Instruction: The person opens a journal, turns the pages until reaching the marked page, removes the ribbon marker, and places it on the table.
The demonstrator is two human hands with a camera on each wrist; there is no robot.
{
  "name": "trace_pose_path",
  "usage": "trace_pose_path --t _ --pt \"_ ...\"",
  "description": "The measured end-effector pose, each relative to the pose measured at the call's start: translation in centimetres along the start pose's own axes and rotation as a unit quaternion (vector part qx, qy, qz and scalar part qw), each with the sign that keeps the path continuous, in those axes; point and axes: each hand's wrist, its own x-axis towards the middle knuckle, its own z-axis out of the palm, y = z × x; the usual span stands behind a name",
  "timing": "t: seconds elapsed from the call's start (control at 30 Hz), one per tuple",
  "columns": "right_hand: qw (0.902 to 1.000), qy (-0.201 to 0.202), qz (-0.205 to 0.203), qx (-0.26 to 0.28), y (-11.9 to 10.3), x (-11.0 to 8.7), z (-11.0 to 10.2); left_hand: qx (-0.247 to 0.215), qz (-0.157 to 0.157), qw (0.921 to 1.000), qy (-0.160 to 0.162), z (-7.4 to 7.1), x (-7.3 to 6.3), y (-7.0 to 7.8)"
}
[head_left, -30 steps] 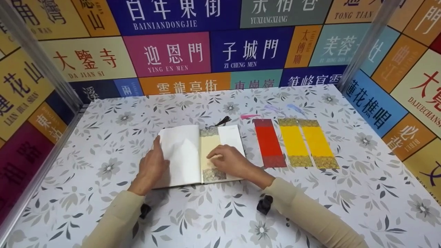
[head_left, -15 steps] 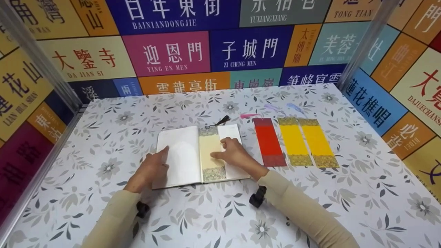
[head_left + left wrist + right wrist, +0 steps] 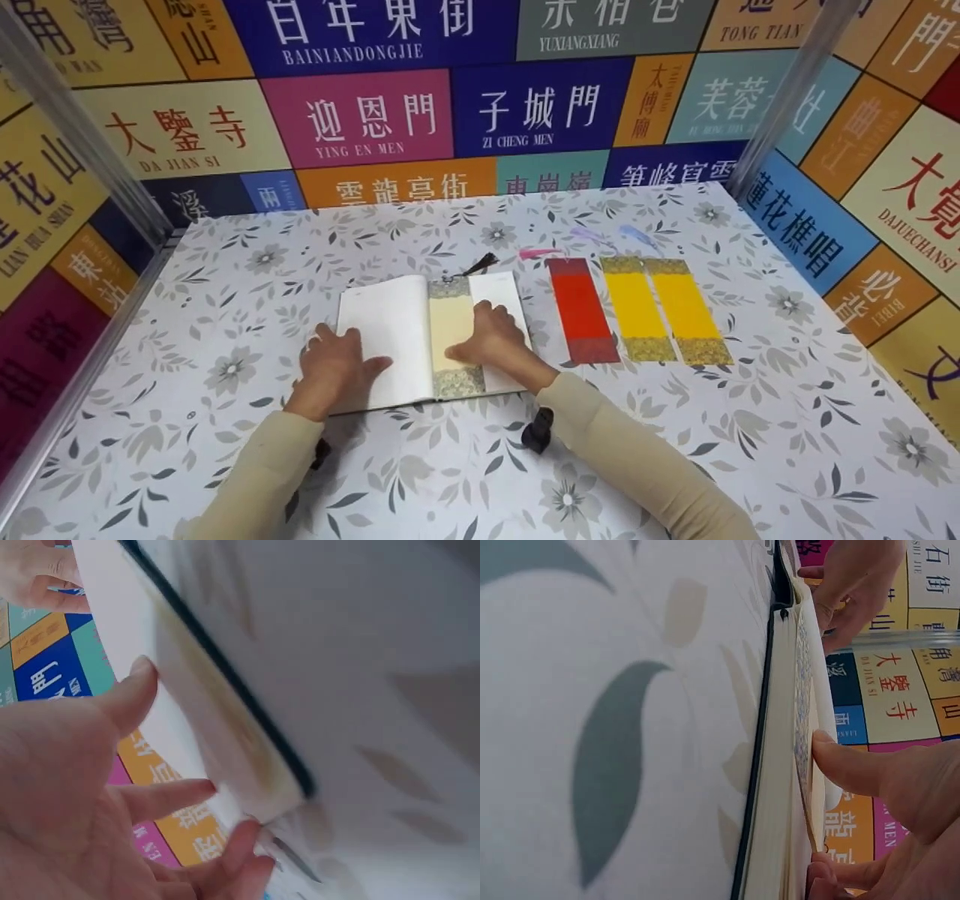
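An open book [image 3: 394, 315] with blank-looking pages and a dark cover lies on the patterned cloth. On its right page, alongside the fold, is a cream bookmark [image 3: 451, 315] with grey patterned ends and a black tassel [image 3: 482, 263]. My right hand [image 3: 496, 337] is over that page, its thumb [image 3: 844, 761] touching the bookmark and its fingers bent toward the page. At the book's left edge is my left hand [image 3: 334, 367], thumb spread over the left page. Its fingers [image 3: 172, 799] are apart beside the page edge in the left wrist view, holding nothing.
Right of the book lie a red bookmark [image 3: 583, 311] and two yellow ones, the nearer yellow bookmark [image 3: 634, 307] and the outer yellow bookmark [image 3: 688, 311]. Pink and pale tassels extend behind them. Panels printed with large characters [image 3: 375, 120] enclose the table's back and sides.
My right hand has gone from bent fingers over the bookmark to a spread thumb on it, fingers farther right. My left hand has turned, its thumb now reaching over the left page.
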Motion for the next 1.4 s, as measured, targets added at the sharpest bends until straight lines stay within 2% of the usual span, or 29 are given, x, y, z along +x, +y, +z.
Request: trace_pose_path --t 0.13,0.2,0.27,0.33,0.4,0.47,0.57,0.6,0.73,0.83,0.9,1.0,1.07,1.17,1.3,1.4 --pt "0.9998 -0.009 -0.002 0.018 0.1 0.1 -0.4 0.007 -0.013 0.9999 -0.008 -0.1 0.5 0.4" --pt "0.9987 -0.024 -0.001 0.046 0.3 0.2 -0.6 0.004 0.011 0.9997 -0.024 -0.2 0.8 0.3" --pt "0.9966 -0.041 0.003 0.071 0.5 0.3 -0.8 -0.015 0.057 0.9970 -0.049 -0.3 1.2 0.1" --pt "0.9941 -0.060 0.011 0.090 0.6 0.4 -0.9 -0.034 0.118 0.9893 -0.079 -0.4 1.5 0.0" --pt "0.9932 -0.072 0.015 0.090 0.8 0.5 -1.0 -0.069 0.155 0.9780 -0.122 -0.4 1.7 0.0" --pt "0.9928 -0.076 0.012 0.091 1.0 0.6 -1.0 -0.081 0.176 0.9687 -0.155 -0.5 1.7 0.3" --pt "0.9921 -0.070 -0.003 0.103 1.2 0.5 -1.1 -0.077 0.180 0.9629 -0.186 -0.6 1.7 0.7" --pt "0.9914 -0.069 -0.009 0.111 1.2 0.4 -1.1 -0.065 0.191 0.9622 -0.183 -0.7 1.8 0.7" --pt "0.9883 -0.068 -0.028 0.134 1.3 0.1 -1.0 -0.036 0.197 0.9630 -0.181 -0.9 2.0 0.7" --pt "0.9850 -0.071 -0.038 0.153 1.4 -0.1 -0.8 -0.024 0.191 0.9628 -0.189 -0.9 2.1 0.8" --pt "0.9796 -0.075 -0.047 0.180 1.6 -0.2 -0.7 -0.015 0.196 0.9626 -0.187 -0.7 2.2 1.1" --pt "0.9660 -0.096 -0.061 0.232 1.6 -0.4 -0.7 -0.008 0.197 0.9633 -0.182 -0.7 2.0 1.3" --pt "0.9545 -0.115 -0.070 0.266 1.6 -0.6 -0.7 -0.007 0.203 0.9641 -0.171 -0.7 1.9 1.5" --pt "0.9430 -0.137 -0.080 0.293 1.7 -0.9 -0.8 -0.019 0.198 0.9660 -0.165 -0.7 1.7 1.8" --pt "0.9382 -0.155 -0.078 0.299 1.8 -1.2 -1.2 -0.042 0.183 0.9684 -0.164 -0.7 1.6 2.1" --pt "0.9368 -0.160 -0.061 0.305 1.9 -1.2 -1.7 -0.047 0.198 0.9680 -0.147 -0.7 1.8 2.3"
